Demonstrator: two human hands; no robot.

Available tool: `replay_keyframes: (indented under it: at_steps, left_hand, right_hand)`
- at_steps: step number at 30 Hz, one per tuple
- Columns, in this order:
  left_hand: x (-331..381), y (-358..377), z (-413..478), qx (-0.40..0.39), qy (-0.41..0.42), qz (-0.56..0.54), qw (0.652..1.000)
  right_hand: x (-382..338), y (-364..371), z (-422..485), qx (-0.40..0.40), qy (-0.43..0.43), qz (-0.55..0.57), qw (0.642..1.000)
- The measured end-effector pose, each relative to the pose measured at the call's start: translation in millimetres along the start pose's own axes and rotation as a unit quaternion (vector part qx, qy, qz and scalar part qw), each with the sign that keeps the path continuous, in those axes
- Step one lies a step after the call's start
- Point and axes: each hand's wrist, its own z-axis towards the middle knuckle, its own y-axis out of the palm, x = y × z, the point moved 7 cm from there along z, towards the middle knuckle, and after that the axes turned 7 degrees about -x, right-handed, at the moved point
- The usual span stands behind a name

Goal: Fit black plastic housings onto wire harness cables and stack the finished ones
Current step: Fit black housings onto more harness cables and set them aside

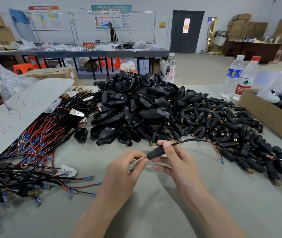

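I read this as a factory assembly workshop. My counter (154, 212) carries a bulk heap of black plastic housings (136, 103) and bundled wire harness cables (39, 140). Behind: a long back counter (78, 53) strewn with parts, orange stools (22, 67), wall charts (111, 19), stacked cardboard boxes (244, 26).

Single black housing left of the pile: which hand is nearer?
Left. The left hand is down and right of the housing; the right hand lies farther right.
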Motion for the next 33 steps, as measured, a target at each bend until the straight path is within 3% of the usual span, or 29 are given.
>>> replay_keyframes:
  at_steps: [17, 20, 26, 33]
  left_hand:
    - [-7.2, -2.1, 0.6, 0.013, -0.055, -0.148, 0.987]
    - [-8.7, -2.7, 1.5, 0.016, -0.059, -0.151, 0.987]
    - [-10.9, -1.6, 0.9, 0.009, -0.063, -0.138, 0.988]
    - [-21.3, -21.9, 4.0, 0.065, -0.068, -0.132, 0.987]
  right_hand:
    - [-11.7, -21.5, 2.3, 0.084, -0.050, 0.005, 0.995]
    - [-8.6, -21.5, 4.0, 0.072, -0.042, 0.018, 0.996]
    - [7.1, -2.3, 4.9, -0.025, 0.017, 0.013, 0.999]
    - [-2.0, -28.0, 8.2, 0.065, -0.019, 0.075, 0.995]
